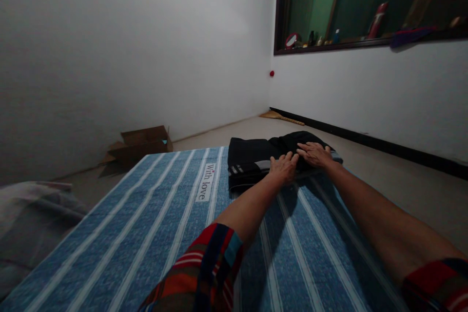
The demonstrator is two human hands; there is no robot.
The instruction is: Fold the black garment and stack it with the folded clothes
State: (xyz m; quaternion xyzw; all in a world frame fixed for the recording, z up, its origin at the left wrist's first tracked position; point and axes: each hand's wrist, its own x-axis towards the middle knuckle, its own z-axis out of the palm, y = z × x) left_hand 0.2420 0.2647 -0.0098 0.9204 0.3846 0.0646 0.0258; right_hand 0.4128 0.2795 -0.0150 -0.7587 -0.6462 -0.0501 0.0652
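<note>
- The left hand [283, 168] lies flat, palm down, on the near right part of a folded black garment [256, 161]; the fingers are stretched out and close together, not gripping anything.
- The right hand [315, 154] is also flat and open on the same garment, a little farther away and just beside the left hand; the fingertips of both hands almost meet.
- The garment lies at the far end of a bed [153, 234] covered with a blue striped sheet, straight ahead of the person and a little to the right of the middle.
- Its long axis runs from left to right, across the direction of the arms. Most of the cloth extends to the left of the hands, so the left hand is nearer to the bigger part.
- The garment has small white stripes near its front edge, and the right end looks thicker and bunched.
- A white label [207, 182] with the words "With love" is on the sheet, just left of the garment.
- Both arms are bare, with red checked sleeves near the camera.
- Beyond the bed is a pale floor with an open cardboard box [144, 144] against the white wall.
- High on the right wall a dark window ledge [365, 43] carries small bottles.
</note>
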